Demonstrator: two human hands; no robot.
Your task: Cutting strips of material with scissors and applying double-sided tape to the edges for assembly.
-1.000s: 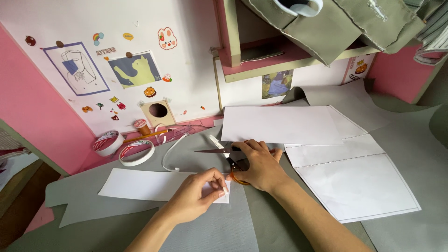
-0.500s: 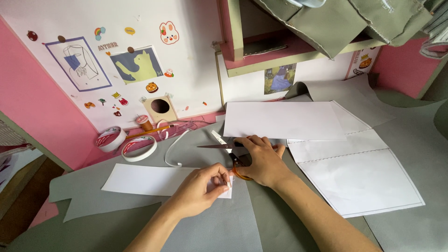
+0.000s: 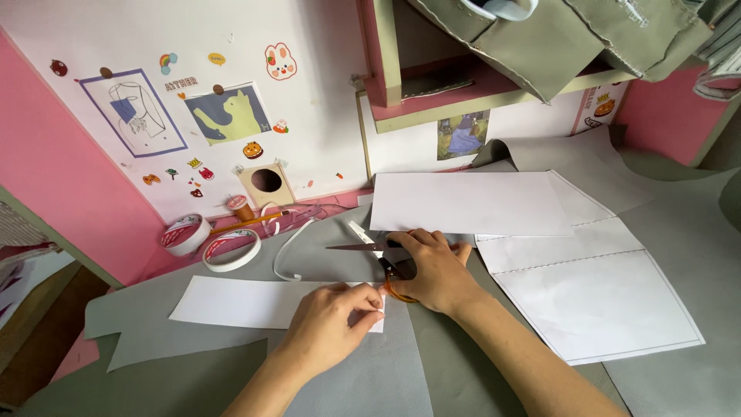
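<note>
My right hand [image 3: 434, 266] grips a pair of scissors [image 3: 369, 252] with orange handles; the blades point left and lie over grey fabric [image 3: 231, 340]. My left hand [image 3: 333, 324] pinches the right end of a long white paper strip [image 3: 239, 302] that lies flat on the fabric. Both hands are close together near the middle of the table.
Large white paper pattern sheets [image 3: 540, 247] lie to the right. Two tape rolls [image 3: 208, 243], an orange thread spool [image 3: 238, 206] and a pencil sit at the back left by the stickered wall. Green fabric hangs from a shelf [image 3: 494, 93] above.
My hands have barely moved; the head view has shifted slightly. The scissors stay in my right hand and the paper strip stays under my left fingers.
</note>
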